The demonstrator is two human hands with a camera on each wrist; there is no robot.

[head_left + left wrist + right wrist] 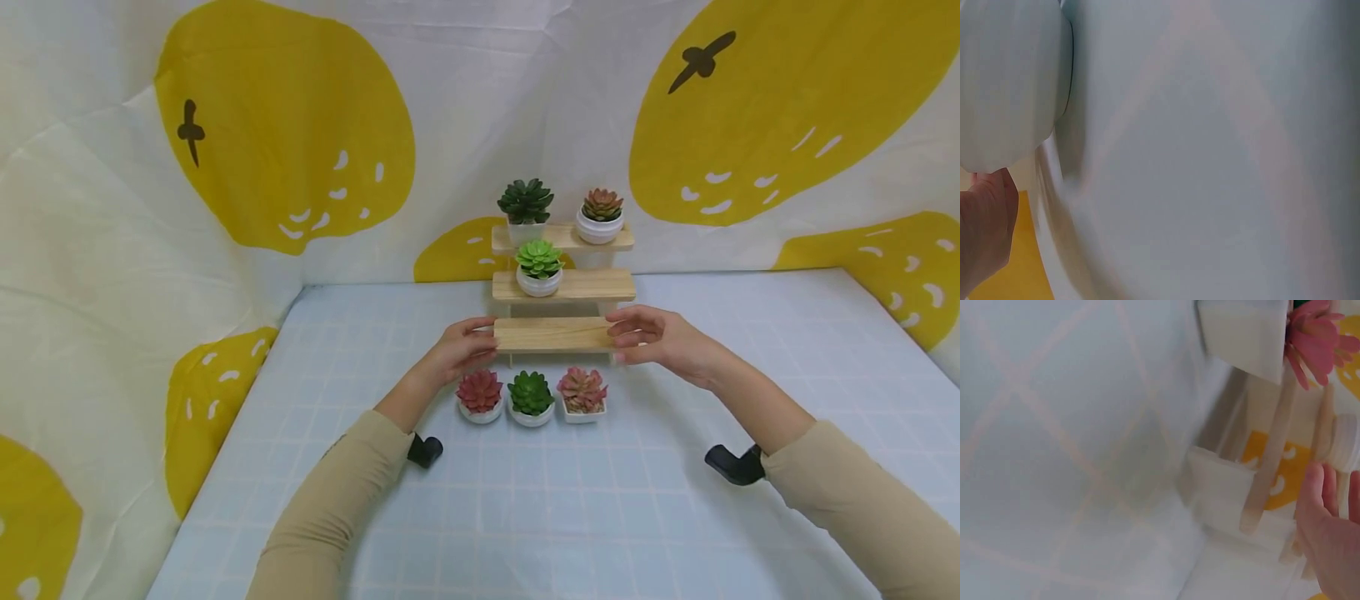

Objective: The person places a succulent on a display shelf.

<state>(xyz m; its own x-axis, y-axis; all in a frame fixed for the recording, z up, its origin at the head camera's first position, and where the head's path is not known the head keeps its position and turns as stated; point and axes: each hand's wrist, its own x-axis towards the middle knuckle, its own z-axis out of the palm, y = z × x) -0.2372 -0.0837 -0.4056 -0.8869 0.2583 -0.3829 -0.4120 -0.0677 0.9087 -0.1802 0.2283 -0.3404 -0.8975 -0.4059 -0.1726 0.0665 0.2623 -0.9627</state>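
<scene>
A three-tier wooden plant stand (592, 286) stands at the back of the table, its lowest shelf (555, 335) bare. At that shelf's left end is my left hand (463, 348), fingertips right at the edge. My right hand (660, 340) is at the other end, fingers rather straight and overlapping the board, thumb lower. In front of the stand sit a red succulent (480, 392), a green succulent (531, 394) and a pink succulent (582, 390), each in a white pot. The left wrist view shows a white pot (1010, 81) close up.
The top shelf bears a dark green succulent (526, 202) and a reddish-brown succulent (602, 206); a bright green succulent (539, 260) sits at the left of the middle shelf. A white cloth (480, 100) with yellow fruit prints hangs behind the light blue checked table (562, 517).
</scene>
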